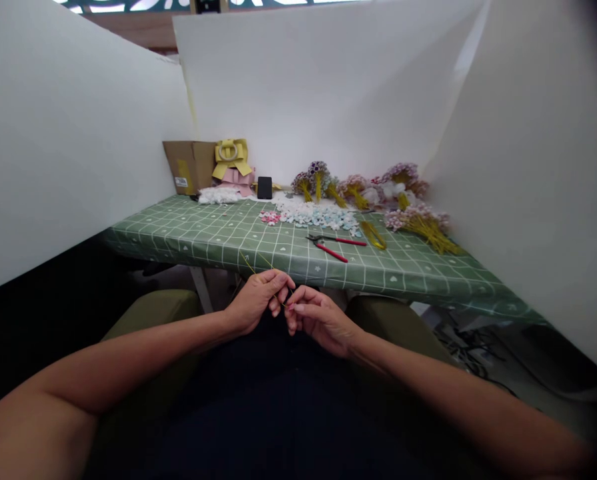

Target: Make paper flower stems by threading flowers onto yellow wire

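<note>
Over my lap, just off the table's front edge, my left hand [259,297] is closed on a thin gold wire [248,263], whose ends stick out up and to the left. Close beside it, my right hand [324,321] pinches a small pink piece [291,307] at the wire's near end. Its shape is mostly covered by the fingertips. On the table ahead lie red-handled pliers [339,241] with their handles spread. A loose pile of pale blue and white petal-like pieces [318,216] lies behind them, with a few pink pieces [270,217] at its left.
A green checked cloth [203,233] covers the table. A gold wire bundle [373,235] lies right of the pliers. Bunches of beaded stems [423,227] line the back right. A cardboard box [193,167], yellow bow [231,157] and black box [264,187] stand behind. White panels enclose three sides.
</note>
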Tool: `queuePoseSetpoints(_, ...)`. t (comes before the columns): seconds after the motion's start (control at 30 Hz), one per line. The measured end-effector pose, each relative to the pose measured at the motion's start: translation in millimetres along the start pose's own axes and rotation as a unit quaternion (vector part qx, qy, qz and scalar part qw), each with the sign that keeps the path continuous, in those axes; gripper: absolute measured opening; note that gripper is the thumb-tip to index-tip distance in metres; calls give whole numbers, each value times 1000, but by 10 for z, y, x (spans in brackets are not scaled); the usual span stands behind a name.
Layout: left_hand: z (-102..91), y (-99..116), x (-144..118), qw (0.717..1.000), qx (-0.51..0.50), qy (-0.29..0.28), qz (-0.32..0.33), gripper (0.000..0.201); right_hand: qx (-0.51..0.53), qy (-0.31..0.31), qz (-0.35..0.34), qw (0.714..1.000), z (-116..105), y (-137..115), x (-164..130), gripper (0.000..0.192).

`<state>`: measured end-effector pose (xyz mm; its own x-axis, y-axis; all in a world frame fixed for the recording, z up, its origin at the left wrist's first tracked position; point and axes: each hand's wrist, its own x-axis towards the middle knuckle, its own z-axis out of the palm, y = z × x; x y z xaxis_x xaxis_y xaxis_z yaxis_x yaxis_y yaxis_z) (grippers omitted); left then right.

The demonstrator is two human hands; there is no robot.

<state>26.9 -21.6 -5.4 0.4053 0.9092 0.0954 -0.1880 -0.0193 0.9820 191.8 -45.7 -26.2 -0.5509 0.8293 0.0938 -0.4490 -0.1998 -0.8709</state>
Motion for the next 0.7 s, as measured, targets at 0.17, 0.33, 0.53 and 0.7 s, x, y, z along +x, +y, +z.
queuePoseSetpoints(0.17, -6, 2, 5, 1000, 9, -4, 4, 32, -6, 17, 0, 1000, 34, -5, -10, 12)
queuePoseSetpoints(0.33, 21, 3, -4, 1000, 21, -8, 3, 33, -16, 12, -8, 1000, 35, 17, -19, 14)
queuePoseSetpoints(0.53, -43, 73, 44, 998, -65, -10, -3, 31, -18, -12, 8, 1000, 14, 47, -19, 13)
queuePoseSetpoints(0.7, -127, 156, 78, 994, -107, -18, 26, 29, -15, -34, 17, 999, 10, 46, -25, 10)
